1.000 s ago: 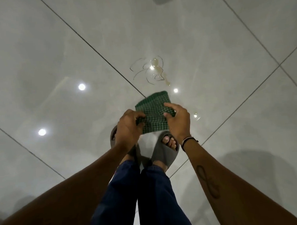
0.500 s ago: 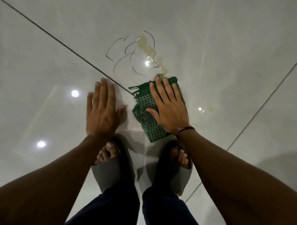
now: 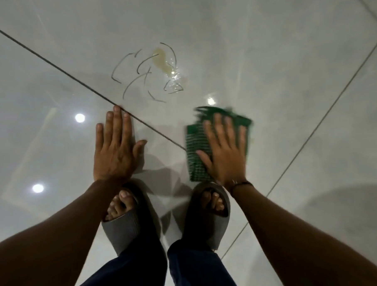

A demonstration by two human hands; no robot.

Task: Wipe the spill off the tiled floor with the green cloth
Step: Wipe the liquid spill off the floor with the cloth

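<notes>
A yellowish spill point(image 3: 161, 60) with wet glints and thin dark curved streaks lies on the glossy grey tiled floor point(image 3: 276, 59). The green checked cloth point(image 3: 195, 149) lies flat on the floor, below and right of the spill, blurred by motion. My right hand point(image 3: 225, 147) presses flat on top of the cloth, fingers spread and pointing toward the spill. My left hand point(image 3: 114, 150) rests flat on the bare tile to the left, fingers apart, holding nothing, its fingertips at a dark grout line.
My two feet in grey slides point(image 3: 128, 223) stand just below the hands, with dark blue trouser legs point(image 3: 199, 270). Dark grout lines point(image 3: 50, 57) cross the floor diagonally. Ceiling lights reflect as bright spots point(image 3: 80, 118) on the tiles.
Both hands lowered the cloth from the air onto the floor. The left hand let go and went flat on the tile. The right hand has slid the cloth rightward, away from the spill's lower edge.
</notes>
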